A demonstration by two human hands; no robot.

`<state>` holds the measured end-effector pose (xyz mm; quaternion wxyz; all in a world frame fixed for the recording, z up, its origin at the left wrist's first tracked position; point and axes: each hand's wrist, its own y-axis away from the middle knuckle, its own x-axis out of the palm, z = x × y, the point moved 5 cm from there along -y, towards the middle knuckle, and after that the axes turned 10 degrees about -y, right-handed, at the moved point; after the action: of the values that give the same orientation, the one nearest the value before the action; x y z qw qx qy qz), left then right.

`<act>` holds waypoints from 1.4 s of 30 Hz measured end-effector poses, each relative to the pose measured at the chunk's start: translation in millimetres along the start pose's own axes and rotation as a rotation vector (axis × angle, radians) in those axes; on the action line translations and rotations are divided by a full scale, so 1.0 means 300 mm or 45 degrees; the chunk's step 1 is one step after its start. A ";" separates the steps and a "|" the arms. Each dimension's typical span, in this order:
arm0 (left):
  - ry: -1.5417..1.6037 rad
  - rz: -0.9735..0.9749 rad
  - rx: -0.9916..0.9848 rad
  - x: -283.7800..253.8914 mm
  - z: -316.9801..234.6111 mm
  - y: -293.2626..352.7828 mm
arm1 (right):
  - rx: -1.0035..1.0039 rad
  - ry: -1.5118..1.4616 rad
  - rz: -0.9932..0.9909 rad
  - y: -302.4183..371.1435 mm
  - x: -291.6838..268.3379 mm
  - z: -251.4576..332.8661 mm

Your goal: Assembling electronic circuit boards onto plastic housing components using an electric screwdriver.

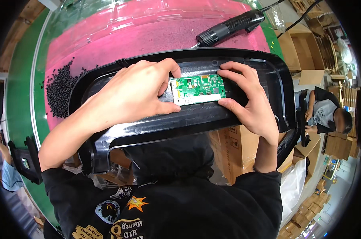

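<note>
A green circuit board (pixel 204 88) with a white strip along its near edge lies inside a large black plastic housing (pixel 156 122). My left hand (pixel 138 89) grips the board's left end, thumb at the near corner and fingers curled over the far one. On the opposite end, my right hand (pixel 248 95) pinches the board between thumb and index finger. Whether the board touches the housing floor beneath it is hidden. The housing rests partly on the pink work surface, its near edge reaching toward my body.
A black electric screwdriver (pixel 230 28) lies beyond the housing, its cable leading right. Many small black screws (pixel 63 91) are heaped at the left on the pink mat (pixel 148 36). Cardboard boxes (pixel 238 149) stand below right. Another person (pixel 327 109) works at the far right.
</note>
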<state>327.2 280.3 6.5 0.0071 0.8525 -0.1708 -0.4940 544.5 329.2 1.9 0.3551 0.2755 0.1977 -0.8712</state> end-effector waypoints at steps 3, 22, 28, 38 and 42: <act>-0.012 0.035 -0.019 0.002 0.004 -0.004 | 0.004 0.021 0.004 -0.004 0.001 -0.001; -0.005 -0.372 0.191 -0.139 -0.014 0.096 | -0.169 0.581 -0.280 -0.125 -0.142 0.129; -0.381 -0.621 -0.067 -0.364 0.192 0.297 | 0.256 0.413 -0.027 -0.333 -0.242 -0.062; -0.480 -0.266 -0.322 -0.262 0.362 0.365 | 0.581 0.081 0.035 -0.417 -0.196 -0.160; -0.517 -0.307 -0.264 -0.266 0.363 0.350 | -0.426 -0.044 -0.781 -0.385 -0.287 -0.012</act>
<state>169.1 222.3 36.6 0.0010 0.7449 -0.0144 -0.6670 513.1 452.5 69.7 0.1202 0.1264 0.4052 -0.8974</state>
